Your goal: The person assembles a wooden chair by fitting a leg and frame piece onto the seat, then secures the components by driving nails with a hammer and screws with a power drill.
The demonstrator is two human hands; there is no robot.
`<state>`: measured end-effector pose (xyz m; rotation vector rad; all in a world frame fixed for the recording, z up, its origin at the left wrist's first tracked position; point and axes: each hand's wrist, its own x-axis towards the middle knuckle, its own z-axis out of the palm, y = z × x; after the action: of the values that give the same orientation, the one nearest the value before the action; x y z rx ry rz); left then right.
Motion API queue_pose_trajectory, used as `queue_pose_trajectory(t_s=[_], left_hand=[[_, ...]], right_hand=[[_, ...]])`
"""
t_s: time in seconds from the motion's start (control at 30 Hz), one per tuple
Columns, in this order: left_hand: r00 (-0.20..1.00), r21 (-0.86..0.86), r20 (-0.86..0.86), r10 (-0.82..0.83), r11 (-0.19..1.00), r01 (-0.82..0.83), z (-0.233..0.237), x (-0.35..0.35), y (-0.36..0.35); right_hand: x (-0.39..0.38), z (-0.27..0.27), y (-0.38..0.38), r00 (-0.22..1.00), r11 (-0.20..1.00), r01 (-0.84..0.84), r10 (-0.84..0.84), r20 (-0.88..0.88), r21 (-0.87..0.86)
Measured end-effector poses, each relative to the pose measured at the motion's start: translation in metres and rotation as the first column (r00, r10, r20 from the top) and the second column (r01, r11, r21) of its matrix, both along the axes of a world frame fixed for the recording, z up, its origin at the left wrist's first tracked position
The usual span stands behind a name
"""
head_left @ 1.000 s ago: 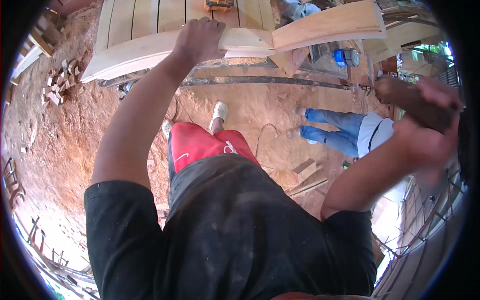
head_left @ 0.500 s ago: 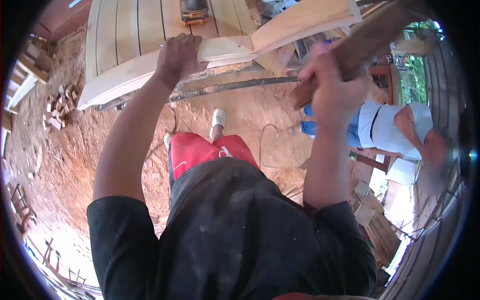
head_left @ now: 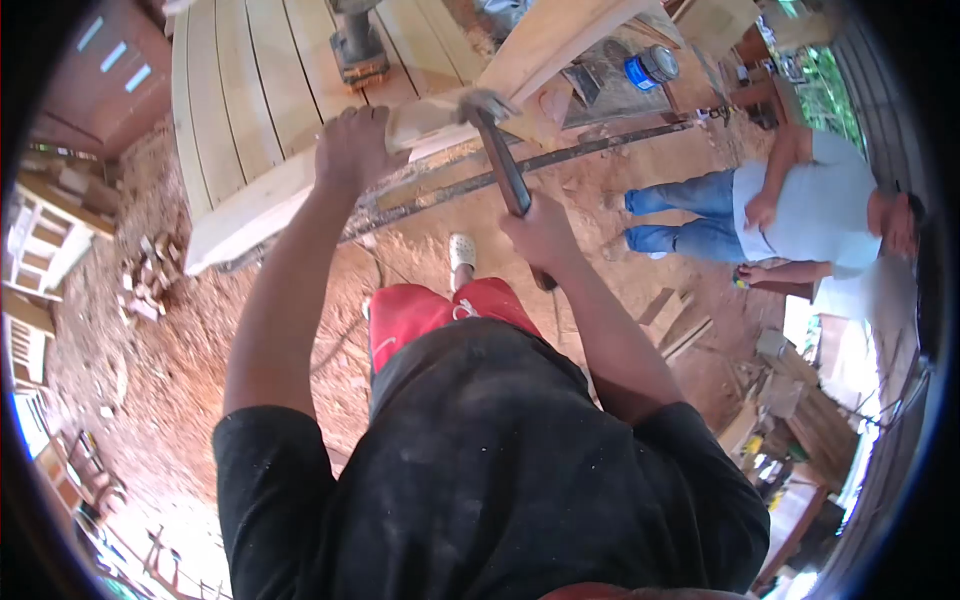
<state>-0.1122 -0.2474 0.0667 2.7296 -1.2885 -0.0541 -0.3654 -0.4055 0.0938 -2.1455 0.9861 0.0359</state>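
Note:
My right hand [head_left: 543,237] is wrapped round the handle of a claw hammer [head_left: 505,165]. The metal head of the hammer is at the joint between a pale curved wooden rail [head_left: 255,210] and an angled board [head_left: 560,45]. My left hand [head_left: 350,150] grips the top edge of the rail, fingers bent over it and left of the hammer head. Behind the rail lies a panel of wooden slats [head_left: 225,90], with a cordless drill [head_left: 360,55] standing on it near my left fingers.
A jar with a blue label [head_left: 650,68] stands beyond the angled board. To the right, another person [head_left: 810,200] in a white shirt and jeans holds a small object. Wood offcuts [head_left: 150,275] are heaped on the dirt floor at left; boards [head_left: 815,425] lie at right.
My right hand has swung the hammer down and left, from raised at the right to the joint. My left hand stays on the rail. The other person's arms have moved.

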Motion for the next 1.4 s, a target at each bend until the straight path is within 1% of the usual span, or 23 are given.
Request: queue_pose_trajectory(t_s=[0.1,0.17,0.2,0.3,0.4,0.43,0.5,0.6,0.67,0.7,0.8,0.87,0.9,0.93,1.0,1.03,1.07,1.1,1.17,1.2,1.23,1.3,1.4], left_hand=[[1.0,0.014,-0.013,-0.003,1.0,0.003,0.005,-0.003,0.001],[0.996,0.051,-0.088,0.023,0.999,-0.019,0.017,-0.004,-0.004],[0.991,0.07,-0.124,0.045,0.997,-0.036,0.023,-0.003,-0.01],[0.98,0.015,-0.174,0.095,0.996,-0.093,0.02,0.0,-0.036],[0.947,0.143,-0.269,0.174,0.98,-0.14,0.03,-0.002,-0.077],[0.943,0.141,-0.283,0.177,0.98,-0.141,0.027,0.0,-0.086],[0.935,0.136,-0.307,0.179,0.98,-0.143,0.02,0.006,-0.109],[0.843,0.102,-0.481,0.241,0.97,-0.219,0.029,0.009,-0.123],[0.837,-0.045,-0.524,0.155,0.977,-0.209,-0.019,0.03,-0.112],[0.835,-0.129,-0.539,0.112,0.968,-0.213,-0.037,0.036,-0.108],[0.877,-0.277,-0.475,0.071,0.934,-0.225,-0.023,0.024,-0.112],[0.896,-0.271,-0.424,0.135,0.925,-0.268,-0.025,0.02,-0.107],[0.887,-0.302,-0.442,0.132,0.91,-0.285,-0.023,0.016,-0.103],[0.879,-0.332,-0.46,0.127,0.893,-0.303,-0.016,0.011,-0.1],[0.819,-0.457,-0.574,0.015,0.824,-0.336,0.054,-0.013,-0.106],[0.822,-0.49,-0.569,-0.027,0.814,-0.312,0.078,-0.016,-0.107],[0.824,-0.522,-0.563,-0.07,0.803,-0.289,0.103,-0.019,-0.108],[0.836,-0.629,-0.525,-0.161,0.735,-0.253,0.12,-0.02,-0.111],[0.853,-0.705,-0.467,-0.233,0.68,-0.201,0.15,-0.021,-0.115],[0.862,-0.683,-0.458,-0.218,0.707,-0.184,0.164,-0.02,-0.116],[0.87,-0.659,-0.448,-0.205,0.733,-0.167,0.17,-0.021,-0.116],[0.813,-0.71,-0.503,-0.293,0.676,-0.195,0.168,-0.017,-0.118],[0.76,-0.738,-0.553,-0.342,0.624,-0.256,0.169,-0.018,-0.12]], right_hand=[[-0.056,0.005,0.012,0.999,0.999,0.007,-0.009,-0.043,-0.052],[-0.106,-0.014,0.013,0.987,0.994,0.04,-0.055,-0.15,-0.104],[-0.129,-0.022,0.014,0.976,0.991,0.09,-0.108,-0.187,-0.1],[-0.188,-0.056,0.02,0.931,0.967,0.232,-0.251,-0.266,-0.103],[-0.213,-0.082,-0.003,0.877,0.909,0.416,-0.41,-0.252,-0.033],[-0.209,-0.083,-0.019,0.881,0.901,0.431,-0.431,-0.196,-0.047],[-0.196,-0.085,-0.064,0.89,0.899,0.411,-0.431,-0.148,-0.15],[-0.154,-0.068,-0.144,0.921,0.915,0.323,-0.363,-0.142,-0.242],[-0.119,-0.049,-0.189,0.918,0.918,0.354,-0.378,-0.122,-0.176],[-0.105,-0.049,-0.21,0.921,0.918,0.341,-0.369,-0.122,-0.201],[-0.072,-0.051,-0.266,0.942,0.917,0.262,-0.31,-0.126,-0.3],[-0.052,-0.055,-0.297,0.96,0.906,0.194,-0.254,-0.117,-0.376],[-0.044,-0.06,-0.314,0.956,0.889,0.155,-0.244,-0.161,-0.43],[-0.037,-0.062,-0.326,0.97,0.902,0.154,-0.215,-0.111,-0.403],[-0.027,-0.068,-0.346,0.982,0.924,0.172,-0.187,-0.01,-0.343],[-0.022,-0.073,-0.357,0.985,0.917,0.158,-0.171,-0.004,-0.366],[-0.018,-0.076,-0.362,0.98,0.924,0.183,-0.2,-0.017,-0.334],[-0.014,-0.077,-0.367,0.973,0.929,0.211,-0.231,-0.031,-0.305],[-0.012,-0.08,-0.371,0.963,0.928,0.243,-0.266,-0.049,-0.282],[-0.011,-0.082,-0.372,0.961,0.926,0.246,-0.271,-0.05,-0.287],[-0.011,-0.083,-0.372,0.96,0.923,0.251,-0.277,-0.051,-0.291],[-0.012,-0.082,-0.369,0.961,0.931,0.254,-0.274,-0.042,-0.263],[-0.014,-0.075,-0.356,0.964,0.938,0.252,-0.266,-0.029,-0.237]])
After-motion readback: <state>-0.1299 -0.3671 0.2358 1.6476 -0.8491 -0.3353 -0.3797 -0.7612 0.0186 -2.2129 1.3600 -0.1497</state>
